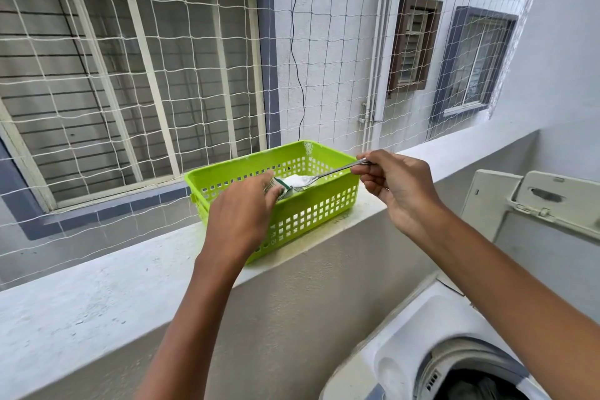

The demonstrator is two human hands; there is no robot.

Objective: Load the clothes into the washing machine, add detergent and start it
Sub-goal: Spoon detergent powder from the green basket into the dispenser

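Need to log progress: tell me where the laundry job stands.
Done, apparently: dark clothes lie in the open washing machine. In hand: the right hand holds a spoon heaped with white powder over the green basket; the left hand holds the detergent packet. Left: adding powder, starting.

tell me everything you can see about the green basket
The green basket is a rectangular tray of bright lime plastic with a smooth rim and walls pierced by rows of small square holes. White powder dusts its rim and far corner. It sits upright on the pale ledge, in front of the netting. Inside lies a detergent packet, held by the left hand, while the right hand dips a metal spoon heaped with white powder over it.
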